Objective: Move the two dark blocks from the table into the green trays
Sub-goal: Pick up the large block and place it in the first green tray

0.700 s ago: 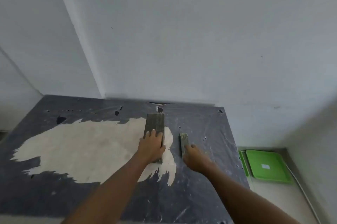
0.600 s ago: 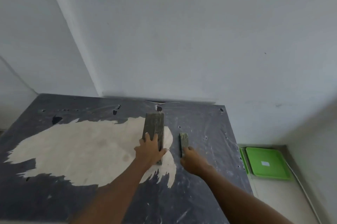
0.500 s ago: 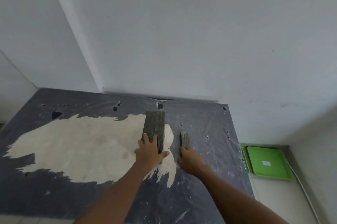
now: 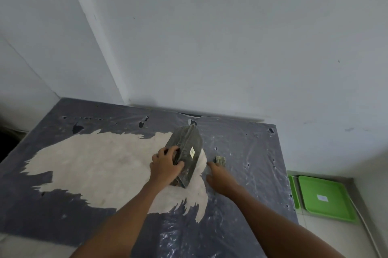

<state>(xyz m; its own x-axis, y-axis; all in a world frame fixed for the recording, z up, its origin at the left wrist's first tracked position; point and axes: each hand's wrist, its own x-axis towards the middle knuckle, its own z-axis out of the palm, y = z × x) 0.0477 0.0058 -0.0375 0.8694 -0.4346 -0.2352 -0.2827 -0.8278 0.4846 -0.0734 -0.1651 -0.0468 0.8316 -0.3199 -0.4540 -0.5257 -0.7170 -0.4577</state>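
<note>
A large dark block with a small pale label is tipped up on its long edge on the table. My left hand grips it by its near end. A second, small dark block lies flat just to the right, mostly hidden by my right hand, which rests over its near end; I cannot see whether the fingers are closed around it. Two green trays sit on the floor at the right: a wide one and the rim of another beside it.
The table is covered in dark plastic sheet with a big pale worn patch. White walls meet in a corner behind it. The table's right edge drops to a pale floor where the trays lie.
The large block has been tipped from lying flat up onto its edge by my left hand. My right hand stays at the small block. The view has shifted slightly.
</note>
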